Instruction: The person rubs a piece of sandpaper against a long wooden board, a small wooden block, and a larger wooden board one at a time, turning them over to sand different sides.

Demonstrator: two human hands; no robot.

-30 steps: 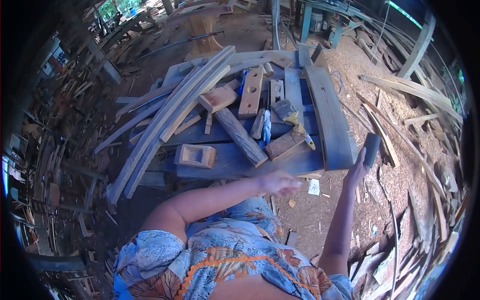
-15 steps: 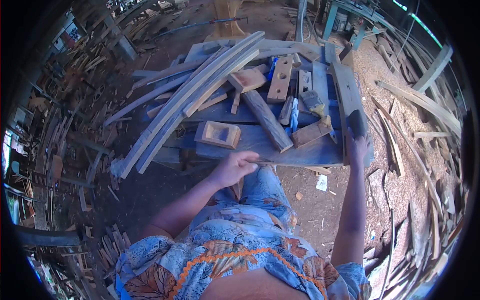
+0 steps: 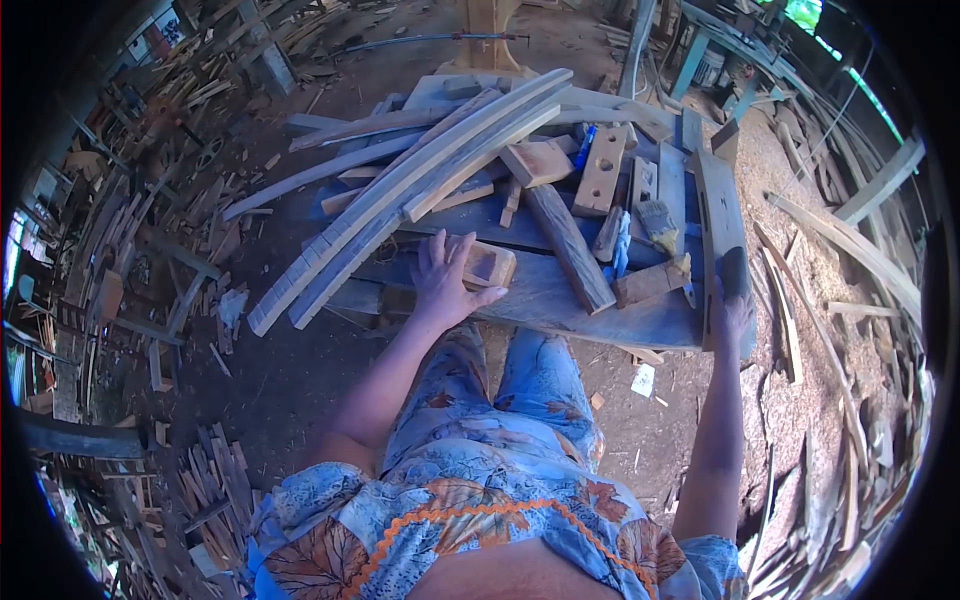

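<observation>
My left hand (image 3: 445,285) is over the left part of a wooden block with a carved recess (image 3: 490,266). Its fingers are spread, the thumb lies along the block's front, and the palm side is hidden. At the bench's right end, my right hand (image 3: 733,318) has its fingers closed around the lower end of a dark block (image 3: 735,270), beside a long upright board (image 3: 716,215). To the right of the recessed block lie a dark wooden bar (image 3: 568,248), a short wood block (image 3: 650,282) and a paintbrush (image 3: 657,225).
Long curved wood strips (image 3: 420,190) slant across the bench (image 3: 560,290) and overhang its left side. A block with round holes (image 3: 602,172) and a blue pen-like item (image 3: 585,147) lie farther back. Wood scraps and shavings (image 3: 790,190) cover the floor on the right.
My left hand has moved from the bench's front edge up to the recessed block, and its fingers have spread. My right hand stays at the dark block. The view has shifted slightly.
</observation>
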